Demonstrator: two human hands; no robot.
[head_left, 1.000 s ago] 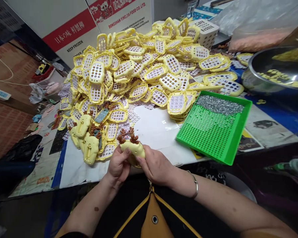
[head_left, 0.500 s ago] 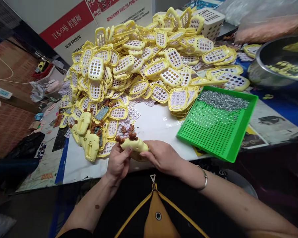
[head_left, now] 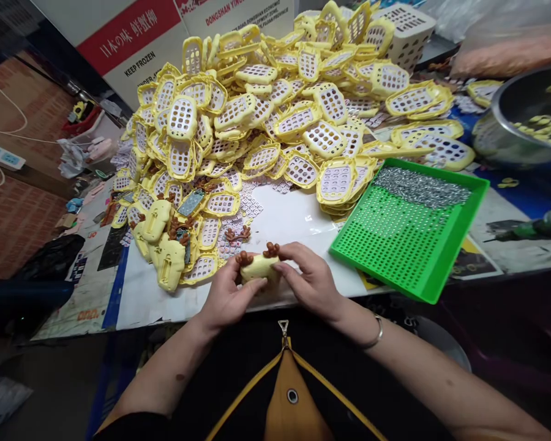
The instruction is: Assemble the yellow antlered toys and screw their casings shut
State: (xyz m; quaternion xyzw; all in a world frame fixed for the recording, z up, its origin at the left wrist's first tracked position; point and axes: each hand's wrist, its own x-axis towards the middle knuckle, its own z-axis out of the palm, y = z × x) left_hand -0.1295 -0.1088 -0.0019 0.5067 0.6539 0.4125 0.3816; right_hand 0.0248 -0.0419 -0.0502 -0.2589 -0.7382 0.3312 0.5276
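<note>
Between both hands, low over the table's front edge, is a pale yellow plastic toy casing with two brown antlers on its upper side. My left hand grips its left end, thumb along the near face. On the other end, my right hand pinches near the right antler with thumb and fingers. Just behind it lies a loose brown antler piece. Left of my hands sit several yellow casings with slots in their backs, and a casing with a grey-green circuit board.
A large heap of yellow shells with white button panels fills the back. On the right are a green perforated tray holding small screws, a metal bowl with yellow parts, and a power screwdriver pointing left.
The held casing has turned and shifted slightly right, its antlers now spread along the top. My right fingers have moved up near the right antler. A power screwdriver has come into view at right.
</note>
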